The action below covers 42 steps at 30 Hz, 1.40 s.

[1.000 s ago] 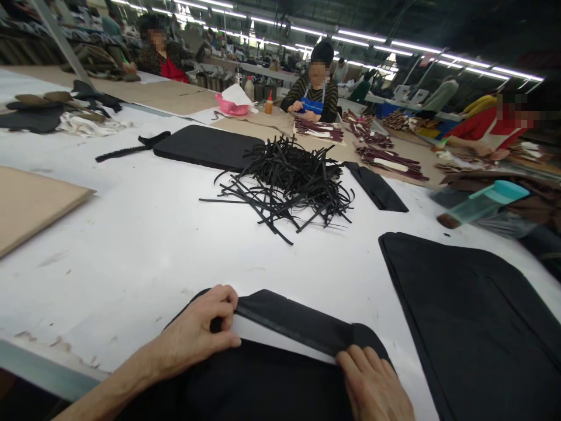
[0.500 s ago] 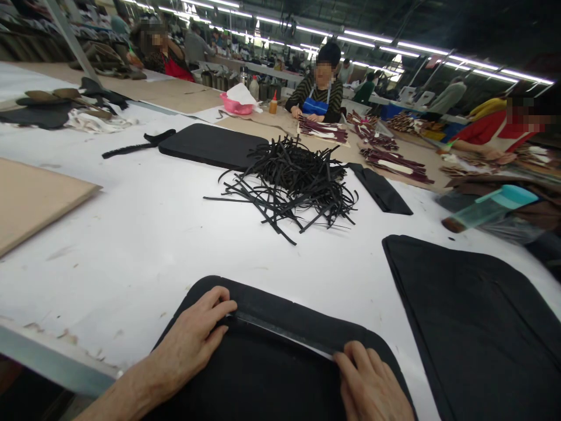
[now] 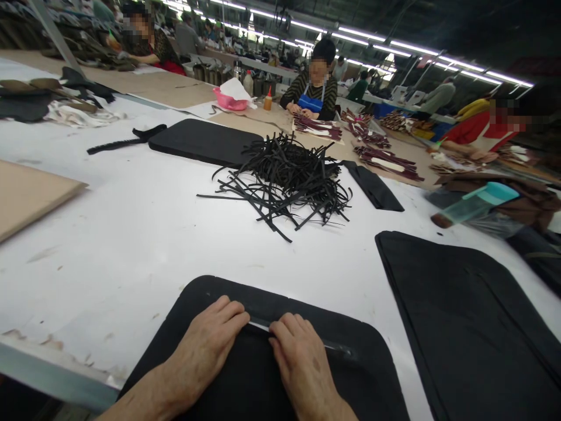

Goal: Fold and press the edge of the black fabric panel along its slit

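A black rounded-corner panel (image 3: pixel 372 356), apparently leather or a similar sheet, lies at the table's near edge. Across its upper part runs a seam-like line, where a thin white strip (image 3: pixel 259 327) shows between my hands. My left hand (image 3: pixel 208 342) pinches the edge along this line, fingers curled over and thumb beneath. Close on its right, my right hand (image 3: pixel 302 359) grips the same edge with bent fingers. The fingertips hide most of the edge they hold. Beyond my hands is a tangled heap of thin black strips (image 3: pixel 298 169).
More black panels (image 3: pixel 456 304) lie stacked at right, and a thick black stack (image 3: pixel 201 140) stands behind. A brown board (image 3: pixel 35 196) is at left. A teal-lidded bottle (image 3: pixel 477 204) lies on its side at right. Co-workers sit across the white table (image 3: pixel 131 234).
My hands have come together along the panel's edge: the left slid right, the right slid left. Less of the white strip shows between them. The view has shifted slightly.
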Available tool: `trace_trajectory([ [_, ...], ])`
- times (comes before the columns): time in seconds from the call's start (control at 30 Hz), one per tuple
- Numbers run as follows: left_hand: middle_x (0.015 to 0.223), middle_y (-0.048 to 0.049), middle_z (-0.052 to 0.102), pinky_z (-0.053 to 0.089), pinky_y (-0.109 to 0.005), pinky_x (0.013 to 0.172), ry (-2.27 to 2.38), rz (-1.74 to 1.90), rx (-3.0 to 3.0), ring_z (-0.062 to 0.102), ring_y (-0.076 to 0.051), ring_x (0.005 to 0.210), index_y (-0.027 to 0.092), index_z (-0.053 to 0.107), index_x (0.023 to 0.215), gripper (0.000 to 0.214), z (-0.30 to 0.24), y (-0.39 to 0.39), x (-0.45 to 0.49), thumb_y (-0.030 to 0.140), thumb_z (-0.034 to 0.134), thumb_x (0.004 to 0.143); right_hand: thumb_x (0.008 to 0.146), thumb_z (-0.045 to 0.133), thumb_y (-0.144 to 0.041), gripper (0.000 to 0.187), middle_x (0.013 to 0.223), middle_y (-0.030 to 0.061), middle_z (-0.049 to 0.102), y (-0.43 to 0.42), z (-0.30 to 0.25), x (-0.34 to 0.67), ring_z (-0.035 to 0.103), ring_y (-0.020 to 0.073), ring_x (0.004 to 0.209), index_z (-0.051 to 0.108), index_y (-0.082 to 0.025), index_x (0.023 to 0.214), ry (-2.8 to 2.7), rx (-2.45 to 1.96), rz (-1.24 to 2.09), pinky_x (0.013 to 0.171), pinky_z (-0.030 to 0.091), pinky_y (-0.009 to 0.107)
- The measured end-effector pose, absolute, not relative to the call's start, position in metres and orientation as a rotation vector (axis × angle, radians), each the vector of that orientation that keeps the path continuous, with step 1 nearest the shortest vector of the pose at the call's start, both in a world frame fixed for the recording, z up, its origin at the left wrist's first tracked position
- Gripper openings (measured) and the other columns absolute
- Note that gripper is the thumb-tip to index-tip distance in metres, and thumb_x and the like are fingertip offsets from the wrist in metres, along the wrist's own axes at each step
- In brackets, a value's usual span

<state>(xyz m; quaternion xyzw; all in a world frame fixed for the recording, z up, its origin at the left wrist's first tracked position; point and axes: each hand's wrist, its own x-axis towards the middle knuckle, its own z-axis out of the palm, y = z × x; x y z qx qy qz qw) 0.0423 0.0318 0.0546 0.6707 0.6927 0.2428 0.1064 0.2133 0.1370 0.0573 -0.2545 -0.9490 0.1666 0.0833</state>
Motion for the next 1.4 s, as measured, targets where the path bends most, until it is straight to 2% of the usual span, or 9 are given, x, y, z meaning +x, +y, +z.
trace_trajectory([
  [0.17, 0.083, -0.0031, 0.056, 0.043, -0.033, 0.073, 2.027, 0.564, 1.974, 0.048, -0.019, 0.078, 0.019, 0.058, 0.086, 0.029, 0.056, 0.034, 0.037, 0.004, 0.033, 0.088, 0.090, 0.041, -0.011, 0.020, 0.077, 0.0015, 0.051, 0.139, 0.050, 0.215, 0.046, 0.0197, 0.070, 0.056, -0.023, 0.085, -2.779, -0.631, 0.478, 0.063, 0.033, 0.031],
  [0.3, 0.085, -0.0034, 0.056, 0.042, -0.031, 0.070, 2.004, 0.483, 1.993, 0.047, -0.019, 0.080, 0.020, 0.058, 0.090, 0.029, 0.060, 0.035, 0.033, 0.002, 0.036, 0.085, 0.094, 0.034, -0.013, 0.025, 0.076, 0.0021, 0.051, 0.140, 0.049, 0.216, 0.045, 0.0197, 0.069, 0.058, -0.023, 0.089, -2.747, -0.580, 0.476, 0.061, 0.033, 0.031],
  [0.47, 0.089, -0.0034, 0.056, 0.042, -0.031, 0.071, 1.989, 0.434, 1.980, 0.047, -0.020, 0.082, 0.020, 0.056, 0.082, 0.024, 0.061, 0.037, 0.032, 0.003, 0.039, 0.084, 0.096, 0.028, -0.016, 0.032, 0.076, 0.0029, 0.051, 0.140, 0.050, 0.215, 0.043, 0.0199, 0.068, 0.059, -0.021, 0.093, -2.746, -0.525, 0.463, 0.061, 0.032, 0.032],
  [0.6, 0.096, -0.0037, 0.059, 0.044, -0.034, 0.078, 2.021, 0.509, 2.115, 0.049, -0.021, 0.085, 0.020, 0.056, 0.099, 0.028, 0.056, 0.033, 0.033, 0.003, 0.039, 0.084, 0.097, 0.023, -0.020, 0.037, 0.077, 0.0040, 0.052, 0.140, 0.050, 0.213, 0.043, 0.0196, 0.068, 0.060, -0.020, 0.091, -2.724, -0.475, 0.404, 0.060, 0.031, 0.032],
  [0.77, 0.111, -0.0064, 0.057, 0.044, -0.034, 0.087, 2.144, 0.689, 2.195, 0.051, -0.021, 0.100, 0.019, 0.050, 0.112, 0.036, 0.051, 0.028, 0.033, 0.002, 0.038, 0.083, 0.098, 0.026, -0.018, 0.036, 0.074, 0.0037, 0.053, 0.141, 0.049, 0.213, 0.043, 0.0183, 0.066, 0.060, -0.018, 0.086, -2.712, -0.418, 0.309, 0.058, 0.032, 0.032],
  [0.9, 0.106, -0.0056, 0.058, 0.046, -0.034, 0.083, 2.084, 0.631, 2.139, 0.052, -0.021, 0.094, 0.020, 0.056, 0.102, 0.033, 0.052, 0.028, 0.031, 0.001, 0.037, 0.082, 0.097, 0.027, -0.014, 0.036, 0.072, 0.0046, 0.053, 0.141, 0.049, 0.213, 0.044, 0.0181, 0.065, 0.061, -0.015, 0.085, -2.668, -0.332, 0.221, 0.057, 0.032, 0.032],
  [1.03, 0.107, -0.0052, 0.059, 0.045, -0.035, 0.083, 1.978, 0.585, 2.193, 0.050, -0.021, 0.092, 0.019, 0.055, 0.107, 0.035, 0.058, 0.030, 0.033, 0.002, 0.038, 0.083, 0.096, 0.028, -0.012, 0.035, 0.071, 0.0050, 0.053, 0.140, 0.049, 0.212, 0.045, 0.0183, 0.065, 0.061, -0.014, 0.085, -2.685, -0.309, 0.172, 0.057, 0.033, 0.032],
  [1.27, 0.099, -0.0044, 0.058, 0.040, -0.035, 0.084, 1.883, 0.477, 2.135, 0.047, -0.021, 0.089, 0.019, 0.055, 0.104, 0.032, 0.056, 0.029, 0.037, 0.002, 0.040, 0.082, 0.096, 0.027, -0.012, 0.036, 0.072, 0.0047, 0.053, 0.139, 0.048, 0.213, 0.044, 0.0186, 0.066, 0.061, -0.016, 0.084, -2.704, -0.340, 0.221, 0.059, 0.034, 0.032],
  [1.4, 0.095, -0.0052, 0.057, 0.040, -0.036, 0.079, 1.874, 0.459, 2.160, 0.046, -0.021, 0.086, 0.017, 0.055, 0.103, 0.027, 0.055, 0.029, 0.038, 0.004, 0.040, 0.085, 0.095, 0.032, -0.012, 0.029, 0.074, 0.0038, 0.053, 0.139, 0.049, 0.213, 0.045, 0.0187, 0.067, 0.061, -0.017, 0.088, -2.770, -0.388, 0.226, 0.059, 0.034, 0.032],
])
